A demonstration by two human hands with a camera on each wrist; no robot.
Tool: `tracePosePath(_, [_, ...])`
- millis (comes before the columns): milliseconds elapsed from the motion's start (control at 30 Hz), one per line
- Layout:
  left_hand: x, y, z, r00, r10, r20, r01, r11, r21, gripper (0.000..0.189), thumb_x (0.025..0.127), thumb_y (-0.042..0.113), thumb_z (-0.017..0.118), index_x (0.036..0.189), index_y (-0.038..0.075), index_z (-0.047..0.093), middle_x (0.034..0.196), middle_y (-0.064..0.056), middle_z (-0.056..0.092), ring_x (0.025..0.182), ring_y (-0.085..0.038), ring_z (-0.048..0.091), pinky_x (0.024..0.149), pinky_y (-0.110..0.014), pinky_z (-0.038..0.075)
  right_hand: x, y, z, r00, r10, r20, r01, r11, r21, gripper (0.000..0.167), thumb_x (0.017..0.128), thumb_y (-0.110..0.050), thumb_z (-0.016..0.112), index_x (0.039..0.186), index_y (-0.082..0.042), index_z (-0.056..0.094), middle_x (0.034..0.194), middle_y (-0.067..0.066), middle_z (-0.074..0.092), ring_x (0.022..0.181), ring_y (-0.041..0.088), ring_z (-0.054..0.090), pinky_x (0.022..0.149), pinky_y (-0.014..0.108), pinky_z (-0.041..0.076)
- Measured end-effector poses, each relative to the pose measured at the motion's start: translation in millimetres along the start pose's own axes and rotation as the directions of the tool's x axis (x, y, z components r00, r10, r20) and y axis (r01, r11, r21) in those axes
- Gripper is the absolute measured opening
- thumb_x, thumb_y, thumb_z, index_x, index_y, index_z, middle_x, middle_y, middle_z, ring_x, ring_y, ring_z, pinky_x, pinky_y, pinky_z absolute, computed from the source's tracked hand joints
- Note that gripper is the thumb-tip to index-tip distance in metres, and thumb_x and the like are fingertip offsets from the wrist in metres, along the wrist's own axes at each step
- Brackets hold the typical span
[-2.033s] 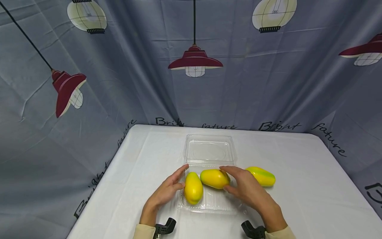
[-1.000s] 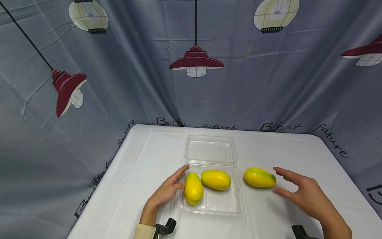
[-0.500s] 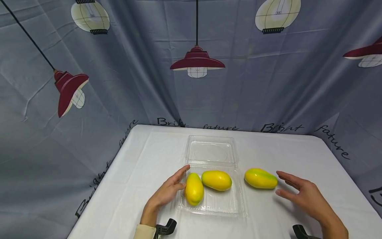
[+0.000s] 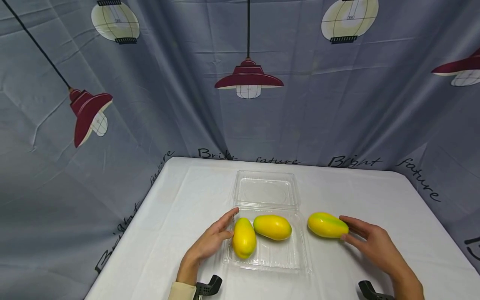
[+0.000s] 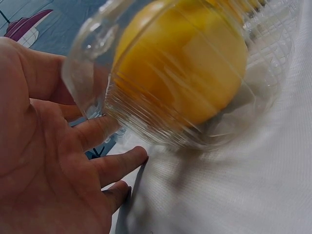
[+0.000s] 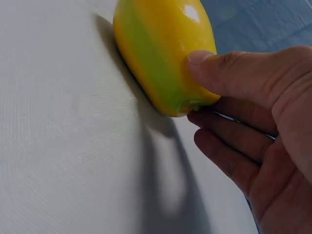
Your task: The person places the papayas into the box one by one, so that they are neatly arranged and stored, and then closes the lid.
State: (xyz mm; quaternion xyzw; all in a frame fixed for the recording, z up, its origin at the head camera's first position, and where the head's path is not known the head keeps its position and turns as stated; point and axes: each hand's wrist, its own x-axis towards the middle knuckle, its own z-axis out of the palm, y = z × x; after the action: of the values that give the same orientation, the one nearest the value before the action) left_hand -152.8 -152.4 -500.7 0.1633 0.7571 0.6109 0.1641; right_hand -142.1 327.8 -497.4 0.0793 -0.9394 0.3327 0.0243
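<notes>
A clear plastic clamshell box (image 4: 270, 262) lies with its lid (image 4: 265, 189) folded back. Two yellow mangoes sit in its base: one upright mango (image 4: 244, 238) at the left, one sideways mango (image 4: 272, 227) beside it. My left hand (image 4: 208, 241) rests against the box's left side, fingers extended; in the left wrist view its thumb lies by the clear rim (image 5: 112, 92). A third mango (image 4: 327, 225), yellow with a green stripe, lies on the cloth right of the box. My right hand (image 4: 375, 243) is at its right end, thumb (image 6: 214, 66) over the fruit, other fingers loosely extended.
A white cloth (image 4: 195, 187) covers the table. Grey-blue curtains printed with lamps (image 4: 249, 79) and lettering hang behind it and at both sides. Black wrist mounts (image 4: 208, 286) show near each forearm.
My right hand has gone from the sideways mango in the box to beyond the third mango, then closed in on that mango's right end. My left hand has stayed by the box.
</notes>
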Motion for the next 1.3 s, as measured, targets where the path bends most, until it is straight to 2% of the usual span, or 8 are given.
tracePosePath(200, [-0.5,0.1,-0.1,1.000,0.003,-0.001,-0.003,1.000,-0.002,0.072,0.106,0.006,0.050,0.174,0.013,0.029,0.182,-0.013,0.025,0.170,-0.040,0.014,0.137,-0.064,0.009,0.4,-2,2,0.999,0.043,-0.014,-0.043,0.999,-0.026,0.060,0.093,-0.022,0.089,0.147,-0.003,0.068,0.143,0.025,0.071,0.127,0.046,0.072,0.093,0.023,0.063])
tracePosePath(400, [-0.3,-0.7,0.5,1.000,0.003,0.003,-0.003,1.000,-0.003,0.072,0.105,0.005,0.050,0.174,0.013,0.029,0.182,-0.013,0.025,0.170,-0.040,0.014,0.137,-0.063,0.009,-7.7,-9,-7,0.997,0.047,-0.054,-0.052,0.994,-0.098,0.060,0.093,-0.033,0.088,0.144,-0.006,0.071,0.137,0.023,0.075,0.122,0.046,0.075,0.096,0.050,0.064])
tracePosePath(600, [0.5,-2.0,0.2,1.000,-0.009,-0.005,0.009,1.000,0.002,0.072,0.105,0.005,0.051,0.174,0.013,0.030,0.182,-0.012,0.026,0.170,-0.040,0.015,0.137,-0.064,0.010,-21.5,-23,-24,0.990,0.008,-0.143,-0.029,0.989,-0.148,0.057,0.090,-0.038,0.091,0.139,-0.014,0.077,0.129,0.016,0.080,0.119,0.047,0.074,0.079,0.014,0.057])
tracePosePath(733, [1.3,-3.1,-0.4,1.000,-0.022,-0.013,0.022,1.000,-0.009,0.073,0.105,0.005,0.051,0.174,0.015,0.031,0.182,-0.009,0.027,0.171,-0.038,0.015,0.137,-0.063,0.010,-26.2,-39,-34,0.987,0.011,-0.159,-0.036,0.988,-0.151,0.057,0.089,-0.038,0.092,0.138,-0.014,0.077,0.128,0.017,0.080,0.120,0.051,0.072,0.086,0.038,0.066])
tracePosePath(833, [1.3,-3.3,-0.6,1.000,-0.025,-0.014,0.025,1.000,-0.017,0.073,0.105,0.005,0.050,0.174,0.015,0.031,0.182,-0.008,0.027,0.171,-0.037,0.015,0.137,-0.063,0.010,-28.7,-54,-37,0.989,0.021,-0.149,-0.043,0.989,-0.144,0.058,0.088,-0.039,0.092,0.138,-0.012,0.077,0.128,0.019,0.080,0.121,0.052,0.071,0.090,0.068,0.060])
tracePosePath(867, [1.5,-3.4,-0.6,1.000,-0.024,-0.015,0.024,1.000,-0.016,0.073,0.105,0.005,0.050,0.174,0.015,0.031,0.182,-0.008,0.027,0.171,-0.037,0.015,0.137,-0.063,0.010,-29.5,-59,-37,0.989,0.018,-0.145,-0.039,0.989,-0.146,0.059,0.088,-0.039,0.093,0.138,-0.012,0.077,0.128,0.018,0.080,0.121,0.052,0.072,0.091,0.069,0.059])
tracePosePath(1100, [1.2,-3.0,-0.6,1.000,-0.020,-0.016,0.020,1.000,-0.008,0.072,0.105,0.005,0.050,0.174,0.017,0.032,0.182,-0.009,0.027,0.171,-0.038,0.016,0.137,-0.064,0.010,-34.5,-90,-32,0.993,-0.051,-0.104,0.033,0.984,-0.173,0.055,0.085,-0.044,0.094,0.132,-0.020,0.080,0.120,0.007,0.083,0.112,0.037,0.078,0.089,0.048,0.066])
tracePosePath(1300, [-0.6,-2.3,-0.1,1.000,-0.014,-0.014,0.014,1.000,-0.003,0.072,0.105,0.006,0.051,0.174,0.018,0.033,0.182,-0.009,0.027,0.170,-0.039,0.016,0.137,-0.065,0.011,-35.5,-112,-14,0.991,-0.126,-0.044,0.117,0.980,-0.161,0.052,0.083,-0.045,0.094,0.128,-0.022,0.082,0.120,-0.003,0.083,0.108,0.026,0.080,0.089,0.045,0.067])
